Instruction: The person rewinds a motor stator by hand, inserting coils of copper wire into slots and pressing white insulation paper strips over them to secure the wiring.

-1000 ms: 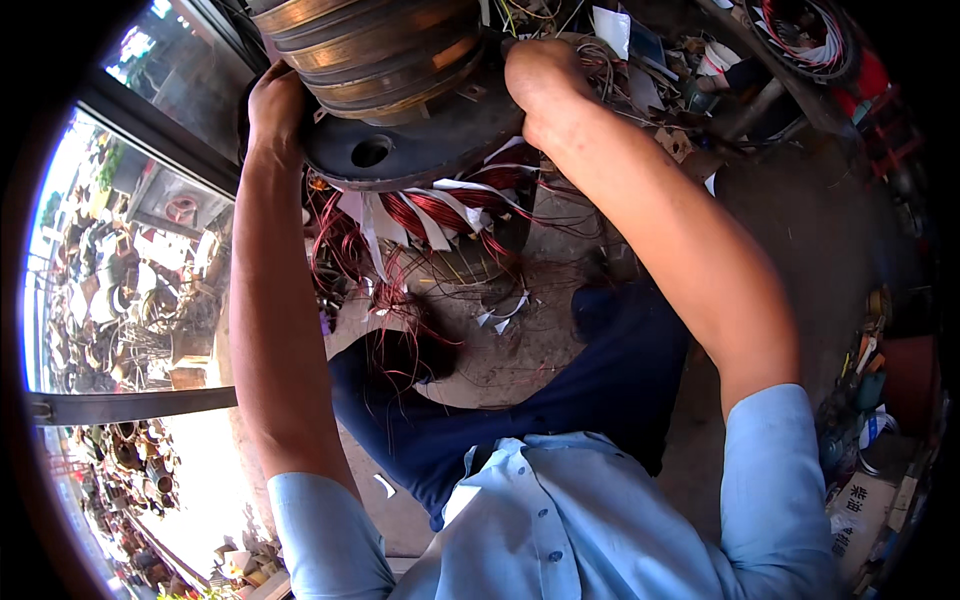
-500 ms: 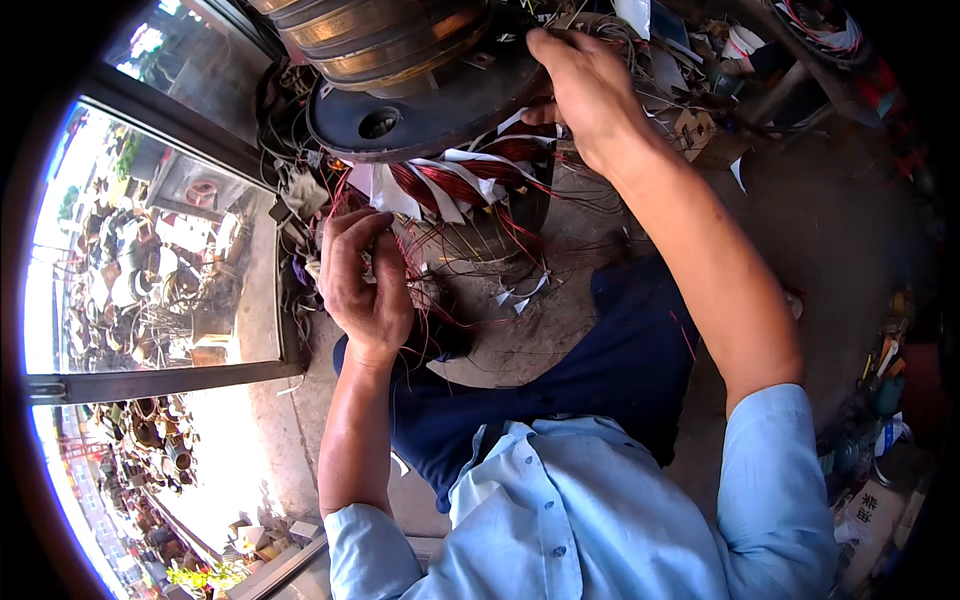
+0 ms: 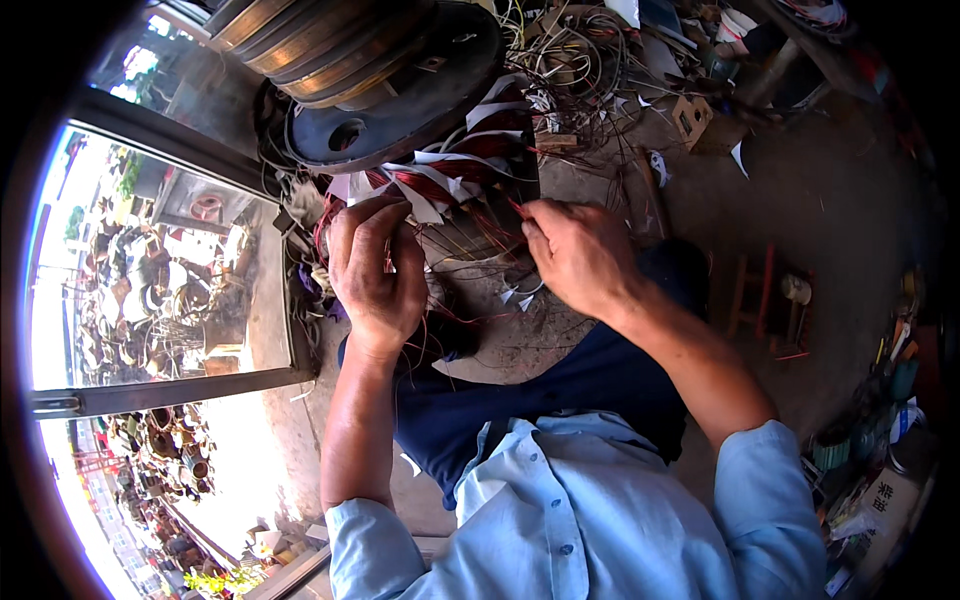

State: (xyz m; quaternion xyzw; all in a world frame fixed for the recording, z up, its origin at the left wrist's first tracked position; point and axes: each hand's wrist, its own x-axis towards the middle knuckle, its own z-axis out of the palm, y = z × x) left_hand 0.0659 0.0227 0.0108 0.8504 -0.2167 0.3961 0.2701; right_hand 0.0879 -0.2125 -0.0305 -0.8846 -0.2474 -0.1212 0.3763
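Note:
In front of me stands a motor rotor with stacked copper-coloured rings above a black disc. Beneath the disc, bundles of red winding wire alternate with white insulating paper. My right hand is closed at the winding's right side, finger and thumb pinched on thin red wire. At the left of the coils is my left hand, its fingers curled close to the paper and loose wire ends. What those fingers hold, if anything, is too small to make out.
Tangled wires and cables lie behind the rotor. A cardboard box rests on the floor farther right, with a small reddish stool nearer. On the left is a framed glass door. Paper scraps lie below the winding.
My right hand has left the disc's rim and come down to the red wires. The rotor has shifted slightly left in view. My left hand stays almost in place.

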